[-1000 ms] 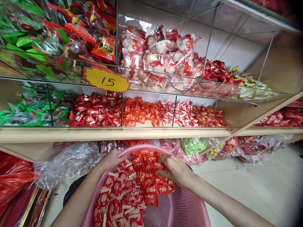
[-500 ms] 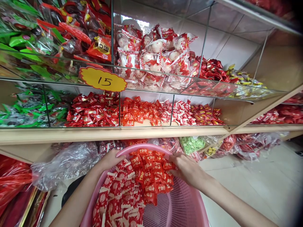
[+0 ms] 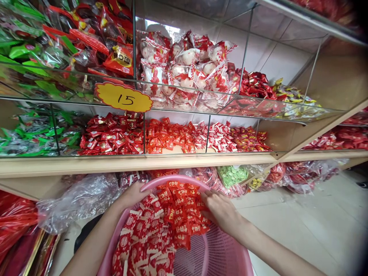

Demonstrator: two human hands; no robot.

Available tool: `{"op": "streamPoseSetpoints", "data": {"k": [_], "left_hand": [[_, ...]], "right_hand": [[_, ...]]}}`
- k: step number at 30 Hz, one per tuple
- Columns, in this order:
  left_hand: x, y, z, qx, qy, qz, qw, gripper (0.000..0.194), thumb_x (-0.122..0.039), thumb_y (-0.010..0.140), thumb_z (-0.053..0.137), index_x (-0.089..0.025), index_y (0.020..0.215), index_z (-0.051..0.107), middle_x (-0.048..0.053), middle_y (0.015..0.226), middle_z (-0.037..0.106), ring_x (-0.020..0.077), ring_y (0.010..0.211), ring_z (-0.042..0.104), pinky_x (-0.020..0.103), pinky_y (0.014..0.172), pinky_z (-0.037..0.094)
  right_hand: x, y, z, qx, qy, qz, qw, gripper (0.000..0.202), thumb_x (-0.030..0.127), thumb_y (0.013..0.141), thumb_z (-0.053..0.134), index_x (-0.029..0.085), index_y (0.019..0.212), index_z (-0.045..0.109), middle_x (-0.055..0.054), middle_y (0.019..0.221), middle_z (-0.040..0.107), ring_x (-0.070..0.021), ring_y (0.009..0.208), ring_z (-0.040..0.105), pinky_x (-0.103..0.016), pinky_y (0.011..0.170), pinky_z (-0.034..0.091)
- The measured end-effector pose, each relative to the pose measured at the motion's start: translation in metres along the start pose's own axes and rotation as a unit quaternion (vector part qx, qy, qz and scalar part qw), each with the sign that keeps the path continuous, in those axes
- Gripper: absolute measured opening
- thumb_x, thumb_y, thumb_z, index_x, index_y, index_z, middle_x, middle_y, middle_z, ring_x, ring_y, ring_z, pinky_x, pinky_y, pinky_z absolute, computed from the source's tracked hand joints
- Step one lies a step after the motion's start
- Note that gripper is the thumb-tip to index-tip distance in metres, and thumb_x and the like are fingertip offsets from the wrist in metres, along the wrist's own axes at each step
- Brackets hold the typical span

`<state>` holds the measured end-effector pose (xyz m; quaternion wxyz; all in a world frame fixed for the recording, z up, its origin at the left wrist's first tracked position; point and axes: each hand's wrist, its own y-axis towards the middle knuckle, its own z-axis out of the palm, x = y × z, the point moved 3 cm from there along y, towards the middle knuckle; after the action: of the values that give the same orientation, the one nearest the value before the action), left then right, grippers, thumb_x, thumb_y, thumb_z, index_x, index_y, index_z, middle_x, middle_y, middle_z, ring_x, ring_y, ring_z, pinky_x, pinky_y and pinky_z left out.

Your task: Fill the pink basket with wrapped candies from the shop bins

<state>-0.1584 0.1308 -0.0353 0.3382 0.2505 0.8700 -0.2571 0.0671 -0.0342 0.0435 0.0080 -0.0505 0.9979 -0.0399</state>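
A pink perforated plastic basket [image 3: 230, 245] stands low in front of me, holding two heaps of wrapped candies. Red-and-white packets [image 3: 143, 237] fill its left side, and orange-red packets with gold lettering [image 3: 179, 209] lie against the far right. My left hand [image 3: 133, 195] is closed on the far left rim, its fingertips partly hidden. Over the right rim reaches my right hand [image 3: 220, 209], its fingers curled down against the orange-red packets inside. Whether it grips any of them is hidden.
Ahead, a glass-fronted shelf [image 3: 172, 163] holds sorted candies, with a yellow price tag [image 3: 123, 97] marked 15. Plastic bags of candy [image 3: 232, 174] lie beneath it. A crumpled clear bag [image 3: 80, 199] and a red bag [image 3: 17, 214] are at left; tiled floor [image 3: 301, 222] stretches right.
My right hand has shifted slightly left and inward over the orange-red packets. The left hand keeps its hold on the rim, and the basket is nearly unmoved. The view has shifted slightly.
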Motion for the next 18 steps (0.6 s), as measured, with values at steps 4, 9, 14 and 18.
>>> {"op": "streamPoseSetpoints", "data": {"k": [4, 9, 14, 18], "left_hand": [[0.001, -0.001, 0.0, -0.001, 0.002, -0.005, 1.0, 0.038, -0.048, 0.068, 0.044, -0.013, 0.069, 0.06, -0.006, 0.047, 0.039, 0.0088, 0.045, 0.034, 0.019, 0.045, 0.023], [0.007, 0.001, 0.001, 0.003, -0.006, 0.004, 1.0, 0.039, -0.048, 0.069, 0.044, -0.013, 0.075, 0.061, -0.005, 0.051, 0.044, 0.0092, 0.047, 0.037, 0.019, 0.047, 0.026], [0.01, 0.002, 0.003, 0.014, -0.011, 0.001, 1.0, 0.039, -0.048, 0.07, 0.042, -0.014, 0.077, 0.061, -0.006, 0.05, 0.041, 0.0085, 0.045, 0.036, 0.019, 0.045, 0.024], [0.008, 0.001, 0.003, 0.006, -0.008, 0.007, 1.0, 0.037, -0.045, 0.07, 0.043, -0.013, 0.075, 0.061, -0.006, 0.05, 0.039, 0.008, 0.045, 0.034, 0.018, 0.045, 0.023]], "right_hand": [[-0.004, 0.002, 0.004, -0.055, 0.016, -0.013, 0.998, 0.022, 0.024, 0.077, 0.049, 0.018, 0.097, 0.049, -0.009, 0.088, 0.057, -0.0198, 0.086, 0.051, -0.032, 0.076, 0.038], [-0.003, 0.007, 0.012, -0.065, 0.007, -0.012, 0.998, 0.028, 0.02, 0.073, 0.053, 0.016, 0.099, 0.046, -0.009, 0.088, 0.056, -0.021, 0.082, 0.051, -0.035, 0.075, 0.039], [0.0, 0.004, 0.011, -0.064, 0.001, -0.013, 0.998, 0.036, 0.017, 0.068, 0.057, 0.015, 0.102, 0.044, -0.009, 0.09, 0.057, -0.0224, 0.083, 0.052, -0.036, 0.074, 0.041], [0.001, 0.0, 0.009, -0.088, 0.006, -0.02, 0.996, 0.037, 0.016, 0.067, 0.056, 0.016, 0.102, 0.044, -0.009, 0.088, 0.058, -0.0215, 0.079, 0.053, -0.036, 0.072, 0.042]]}}
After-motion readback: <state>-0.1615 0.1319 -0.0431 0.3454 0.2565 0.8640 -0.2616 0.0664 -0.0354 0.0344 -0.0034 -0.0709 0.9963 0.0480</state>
